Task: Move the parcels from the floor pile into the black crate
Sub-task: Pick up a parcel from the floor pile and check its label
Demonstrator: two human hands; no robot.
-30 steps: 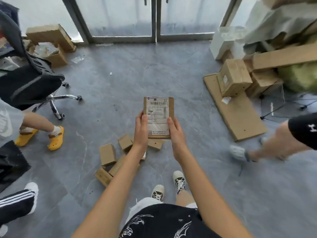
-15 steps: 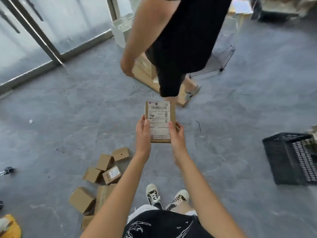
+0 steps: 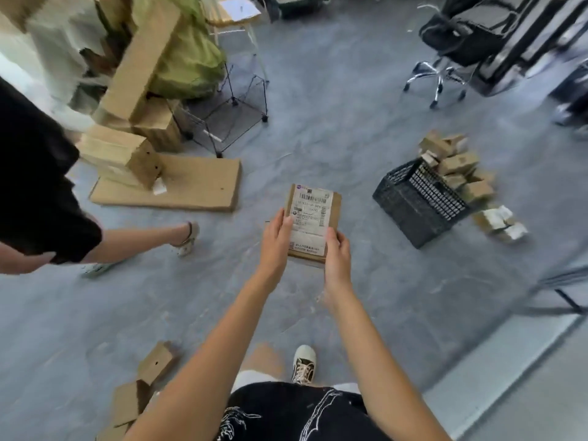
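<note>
Two hands held one flat brown parcel (image 3: 313, 222) in front of the person, label side up, above the grey floor (image 3: 318, 122). The left hand (image 3: 276, 241) gripped its left edge with the thumb laid across the white label, and the right hand (image 3: 337, 259) gripped the lower right corner, thumb on top and fingers curled beneath. The black crate (image 3: 413, 205) stood on the floor to the right and farther off, well apart from the parcel, with small brown boxes (image 3: 458, 167) heaped in and beyond it. A few parcels of the floor pile (image 3: 140, 389) lay at the lower left beside the person's left arm. Another person in black (image 3: 35, 186) walked at the left, near a flat cardboard sheet (image 3: 191, 186).
</note>
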